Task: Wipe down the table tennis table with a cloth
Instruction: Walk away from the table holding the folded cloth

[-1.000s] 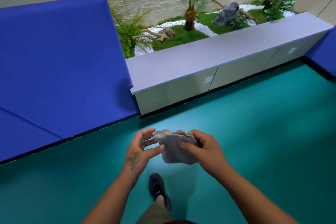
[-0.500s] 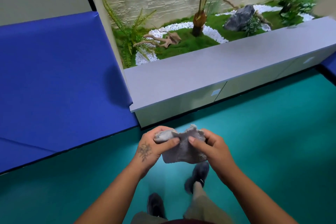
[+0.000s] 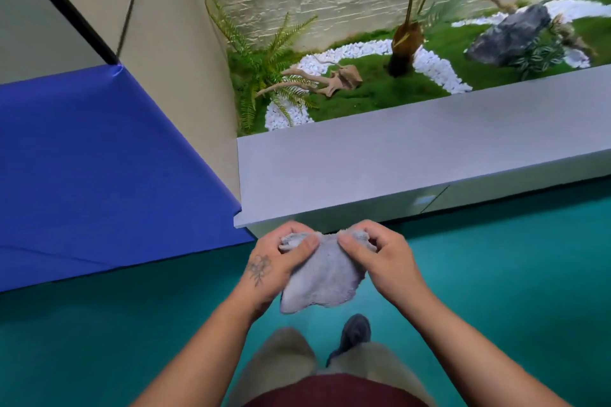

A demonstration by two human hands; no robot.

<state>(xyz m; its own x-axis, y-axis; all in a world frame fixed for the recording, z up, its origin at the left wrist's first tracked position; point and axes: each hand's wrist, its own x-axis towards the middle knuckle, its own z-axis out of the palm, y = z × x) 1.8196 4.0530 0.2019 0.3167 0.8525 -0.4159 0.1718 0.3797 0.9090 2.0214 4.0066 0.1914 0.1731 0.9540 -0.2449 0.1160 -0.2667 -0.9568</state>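
Observation:
A grey cloth hangs between both my hands in front of my waist, above the teal floor. My left hand pinches its upper left corner with thumb and curled fingers. My right hand pinches the upper right corner the same way. The rest of the cloth droops down between them. No table tennis table shows in this view.
A low grey cabinet runs across just ahead of my hands, with an indoor garden of ferns, white pebbles and a rock behind it. A blue padded panel stands at the left. Teal floor spreads to the right.
I have stepped forward, so the grey cabinet and garden are nearer. My hands have kept hold of the cloth and spread its top edge a little wider.

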